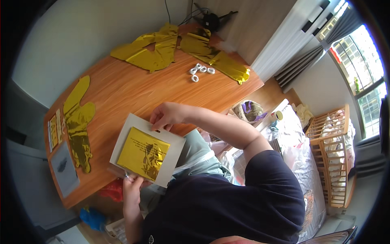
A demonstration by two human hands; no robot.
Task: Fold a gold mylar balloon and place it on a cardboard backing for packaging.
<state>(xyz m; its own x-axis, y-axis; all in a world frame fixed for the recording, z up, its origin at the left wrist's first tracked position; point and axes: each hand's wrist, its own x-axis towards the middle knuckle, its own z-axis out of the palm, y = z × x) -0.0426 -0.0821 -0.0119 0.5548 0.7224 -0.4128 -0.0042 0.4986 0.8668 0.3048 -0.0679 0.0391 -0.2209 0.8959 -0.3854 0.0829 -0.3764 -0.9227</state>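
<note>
A whitish flat package (pixel 172 162) with a folded gold foil balloon (pixel 140 156) showing on its front lies tilted between my hands, above the near edge of the wooden table. Dark print covers part of the foil. My left hand (pixel 132 190) pinches the package's lower left edge, where a bit of shiny clear plastic shows. At the upper edge, beside a small dark slot, the fingers of my right hand (pixel 165 115) close on the package. Uninflated gold foil balloons lie flat on the wooden table (pixel 118 95): one at the left (pixel 78 118), others at the back (pixel 152 53).
Several small white ribbon rolls (pixel 195 78) sit near the back right. A grey-white flat sheet (pixel 64 168) and a printed card (pixel 55 130) lie along the left edge. A black router (pixel 211 20) stands in the corner. At right are a covered bed (pixel 292 162) and a wooden crib (pixel 329 158).
</note>
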